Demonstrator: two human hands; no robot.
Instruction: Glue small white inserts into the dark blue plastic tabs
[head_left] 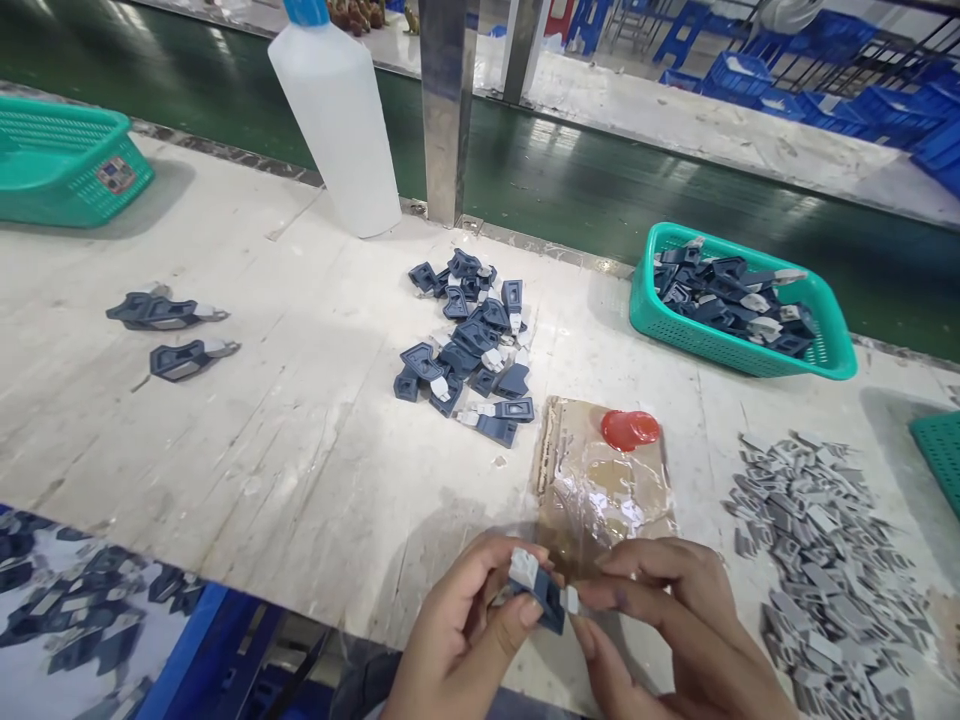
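Observation:
My left hand and my right hand meet at the table's near edge, both pinching one small dark blue plastic part with light grey inserts. Just beyond my hands lies a brown card covered in shiny film, with a red cap on its far corner. A heap of dark blue parts sits at the table's middle. Several loose grey pieces spread out to the right of my right hand.
A teal basket with blue parts stands at the right rear, another teal basket at far left. A white bottle and a metal post stand at the back. Two assembled parts lie left. A blue bin is below left.

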